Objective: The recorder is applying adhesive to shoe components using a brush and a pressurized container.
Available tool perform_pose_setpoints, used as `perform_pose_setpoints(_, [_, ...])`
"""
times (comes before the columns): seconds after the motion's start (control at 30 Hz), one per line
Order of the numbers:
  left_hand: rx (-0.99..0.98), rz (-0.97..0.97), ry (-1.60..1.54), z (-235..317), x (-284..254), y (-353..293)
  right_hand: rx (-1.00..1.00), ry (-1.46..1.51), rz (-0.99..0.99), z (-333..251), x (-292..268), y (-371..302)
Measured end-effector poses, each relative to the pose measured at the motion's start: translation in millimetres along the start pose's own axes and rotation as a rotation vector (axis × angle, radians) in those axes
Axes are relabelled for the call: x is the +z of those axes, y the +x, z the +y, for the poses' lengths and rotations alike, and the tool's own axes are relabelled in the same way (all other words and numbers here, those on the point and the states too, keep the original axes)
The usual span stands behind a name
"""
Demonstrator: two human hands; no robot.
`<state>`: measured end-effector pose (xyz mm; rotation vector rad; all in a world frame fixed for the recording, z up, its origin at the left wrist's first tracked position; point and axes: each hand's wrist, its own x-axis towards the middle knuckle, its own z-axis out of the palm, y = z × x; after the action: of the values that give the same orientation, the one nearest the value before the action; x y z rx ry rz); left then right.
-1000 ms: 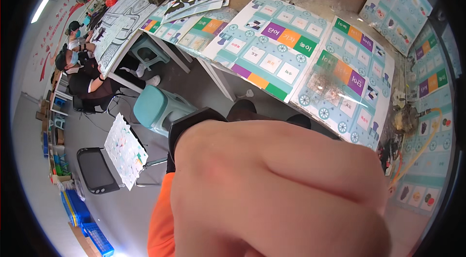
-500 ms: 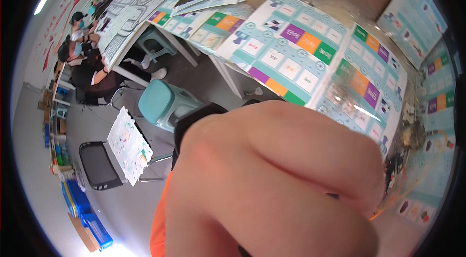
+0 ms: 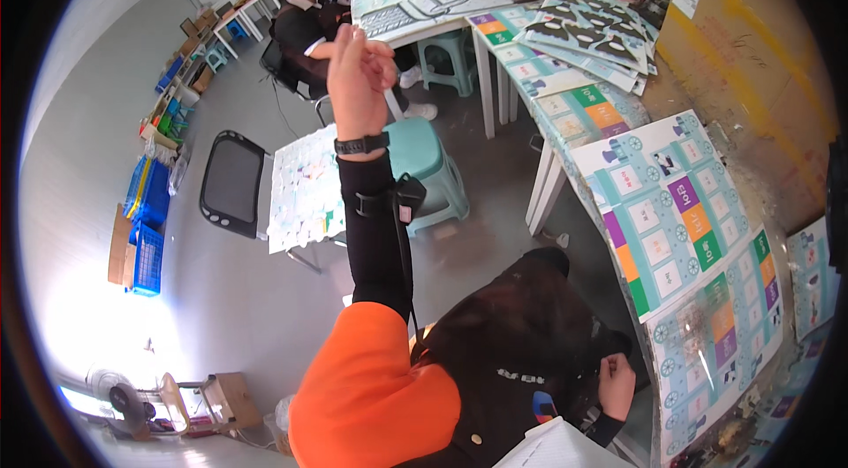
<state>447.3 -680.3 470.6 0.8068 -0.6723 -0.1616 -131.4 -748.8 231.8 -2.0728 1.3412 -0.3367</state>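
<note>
My left hand [image 3: 360, 84] is raised on an outstretched arm, its fingers mostly extended and nothing visible in them. A dark watch [image 3: 362, 145] circles the wrist above a black arm sleeve [image 3: 373, 243]. Behind that forearm stand a teal plastic stool [image 3: 415, 148] and a patterned white sheet [image 3: 305, 185] on a chair. Low beside my black apron [image 3: 508, 335] is my right hand [image 3: 616, 384], its fingers curled in. Whether they hold anything cannot be made out.
Printed boards with coloured squares [image 3: 658, 194] cover the worktable at my right. Sheets with black shapes [image 3: 592, 31] lie stacked farther back. A masked person [image 3: 305, 13] sits at the far table. Blue crates [image 3: 148, 194] stand along the left wall.
A hand and forearm filled the lower middle close to the camera. Now my left arm reaches away with its hand raised, and my right hand shows. The view has turned.
</note>
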Motion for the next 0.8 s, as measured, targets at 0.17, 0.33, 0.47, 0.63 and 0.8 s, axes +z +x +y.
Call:
perform_pose_setpoints(0.17, [-0.130,-0.112,-0.044,-18,-55,35,-0.026,0.028,0.033,-35,-5,31])
perform_pose_setpoints(0.33, [-0.331,-0.281,0.153,-10,-50,8,-0.119,0.053,0.058,-79,-5,35])
perform_pose_setpoints(0.47, [-0.351,-0.332,0.208,-9,-25,0,-0.121,0.023,0.055,-84,-9,25])
perform_pose_setpoints(0.63, [-0.373,-0.431,0.226,13,4,-20,-0.132,-0.004,0.064,-83,-17,10])
perform_pose_setpoints(0.8, [-0.398,-0.637,0.355,25,41,-27,-0.046,-0.013,0.047,-77,-26,5])
